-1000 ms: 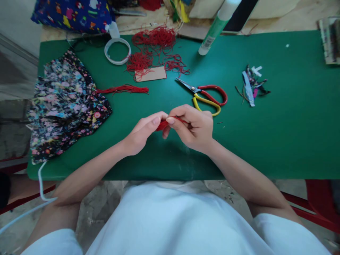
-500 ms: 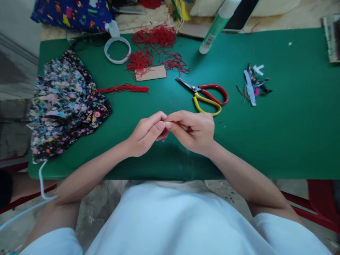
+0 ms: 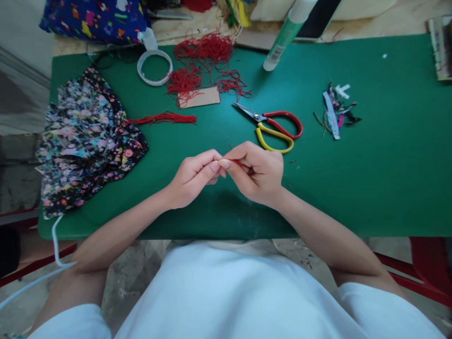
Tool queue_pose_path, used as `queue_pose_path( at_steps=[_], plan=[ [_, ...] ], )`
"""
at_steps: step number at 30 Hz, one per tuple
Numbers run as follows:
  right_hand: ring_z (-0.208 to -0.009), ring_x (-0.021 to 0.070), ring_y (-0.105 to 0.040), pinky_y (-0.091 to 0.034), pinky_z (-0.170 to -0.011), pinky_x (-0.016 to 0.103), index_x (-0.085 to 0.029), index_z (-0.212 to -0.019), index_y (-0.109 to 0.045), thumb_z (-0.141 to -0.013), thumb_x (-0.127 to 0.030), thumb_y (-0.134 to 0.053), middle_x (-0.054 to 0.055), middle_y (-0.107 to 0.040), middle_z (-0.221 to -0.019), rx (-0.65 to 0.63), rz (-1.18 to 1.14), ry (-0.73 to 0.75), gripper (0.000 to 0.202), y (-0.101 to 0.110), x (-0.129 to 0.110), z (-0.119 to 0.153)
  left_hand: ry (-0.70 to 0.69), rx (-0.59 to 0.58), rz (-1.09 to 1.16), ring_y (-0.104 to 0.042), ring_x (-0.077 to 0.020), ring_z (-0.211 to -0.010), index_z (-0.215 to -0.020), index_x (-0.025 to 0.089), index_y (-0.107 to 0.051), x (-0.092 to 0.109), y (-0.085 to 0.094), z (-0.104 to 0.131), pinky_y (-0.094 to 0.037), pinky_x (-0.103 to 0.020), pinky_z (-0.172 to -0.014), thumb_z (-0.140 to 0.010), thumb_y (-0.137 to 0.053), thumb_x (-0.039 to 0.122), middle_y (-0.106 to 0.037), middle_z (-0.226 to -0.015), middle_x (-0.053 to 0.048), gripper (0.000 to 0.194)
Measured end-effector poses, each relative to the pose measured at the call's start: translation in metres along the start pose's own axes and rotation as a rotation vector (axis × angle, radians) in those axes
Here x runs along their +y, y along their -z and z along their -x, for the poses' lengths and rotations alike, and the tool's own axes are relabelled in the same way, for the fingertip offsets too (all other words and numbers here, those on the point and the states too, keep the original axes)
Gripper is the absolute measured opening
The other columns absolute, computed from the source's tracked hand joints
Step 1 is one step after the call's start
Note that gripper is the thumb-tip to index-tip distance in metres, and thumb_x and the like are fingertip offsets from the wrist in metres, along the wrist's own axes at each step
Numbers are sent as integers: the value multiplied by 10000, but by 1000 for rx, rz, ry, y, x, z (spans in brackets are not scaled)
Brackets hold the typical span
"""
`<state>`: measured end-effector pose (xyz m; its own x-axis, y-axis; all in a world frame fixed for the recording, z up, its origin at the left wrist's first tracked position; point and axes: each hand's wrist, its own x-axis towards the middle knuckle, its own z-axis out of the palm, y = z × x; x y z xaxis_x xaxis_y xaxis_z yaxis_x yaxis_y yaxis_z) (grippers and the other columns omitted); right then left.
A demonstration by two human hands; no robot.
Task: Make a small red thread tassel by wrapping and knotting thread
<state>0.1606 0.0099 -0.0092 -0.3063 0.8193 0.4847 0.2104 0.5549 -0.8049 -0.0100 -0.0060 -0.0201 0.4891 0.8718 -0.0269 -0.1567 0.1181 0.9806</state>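
left hand (image 3: 193, 176) and right hand (image 3: 259, 172) meeting over green counter (image 3: 370, 179), fingers pinched on small red thread bundle (image 3: 239, 163); seemingly mid-tying, next needing steady tension.

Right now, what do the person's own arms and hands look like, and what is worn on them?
The left hand and right hand are bare: no gloves, rings or watch show. Both forearms are uncovered. Short white fabric sleeves show at the upper arms, matching the white garment on the torso.
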Motion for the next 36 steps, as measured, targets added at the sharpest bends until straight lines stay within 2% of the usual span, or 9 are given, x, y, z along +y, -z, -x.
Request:
queue_pose_path(
  at_steps=[9,11,13,16,20,22,26,30,36],
  plan=[
    [-464,61,-346,-316,-488,225,-197,-756,-557,-949,-406,-587,-63,-440,-544,-96,84,-60,287,9,15,-8,64,69,-61,-334,-73,-510,-785,174,-554,-1,3,-1,-263,-248,-518,-977,-518,415,-369,-573,60,311],
    [-573,104,-481,-409,-583,250,-205,-870,-598,-959,-422,-557,-12,-551,-665,-43,152,-86,238,12,21,-11,90,64,13,-300,-65,-491,-772,171,-546,-1,2,-2,-248,-237,-503,-971,-530,418,-322,-557,74,318],
    [-804,184,-593,-482,-773,329,-216,-1026,-616,-949,-456,-552,58,-632,-873,14,242,-71,261,15,26,-13,112,66,96,-265,-57,-471,-761,170,-538,-2,1,-4,-241,-223,-487,-956,-552,431,-275,-545,89,326],
    [-969,252,-594,-456,-925,429,-225,-991,-650,-940,-473,-548,99,-648,-965,57,346,-3,273,18,28,-12,118,116,161,-236,-50,-459,-748,174,-526,-2,0,-7,-244,-204,-473,-929,-586,450,-239,-542,99,335],
    [-699,178,-562,-460,-744,349,-201,-684,-654,-930,-420,-585,61,-631,-711,23,336,29,337,13,20,-7,53,220,80,-229,-60,-465,-742,190,-511,-2,0,-7,-250,-207,-471,-924,-575,477,-234,-547,95,346],
    [-611,131,-533,-436,-643,293,-181,-721,-705,-924,-385,-607,40,-649,-675,-39,250,-43,304,6,14,-3,-13,274,-105,-285,-75,-482,-765,196,-531,-1,0,-4,-283,-222,-495,-953,-522,466,-296,-552,77,330],
    [-606,93,-559,-431,-569,224,-160,-964,-769,-912,-403,-629,19,-718,-758,-117,-137,-356,285,-10,6,4,-206,311,-570,-448,-107,-586,-789,194,-566,2,-2,1,-374,-249,-618,-992,-444,327,-462,-615,30,272],
    [-656,101,-598,-503,-589,223,-189,-940,-782,-796,-389,-756,16,-746,-848,54,-452,-538,248,-19,6,5,-247,295,-667,-494,-113,-617,-776,197,-561,6,-3,1,-388,-248,-660,-989,-419,242,-532,-645,15,260],
    [-576,88,-574,-467,-518,203,-173,-752,-743,-728,-335,-803,-3,-700,-673,159,-460,-548,174,-18,7,1,-236,293,-707,-518,-102,-597,-780,190,-557,4,-4,-1,-389,-239,-634,-983,-418,228,-574,-651,16,249]
  ],
)
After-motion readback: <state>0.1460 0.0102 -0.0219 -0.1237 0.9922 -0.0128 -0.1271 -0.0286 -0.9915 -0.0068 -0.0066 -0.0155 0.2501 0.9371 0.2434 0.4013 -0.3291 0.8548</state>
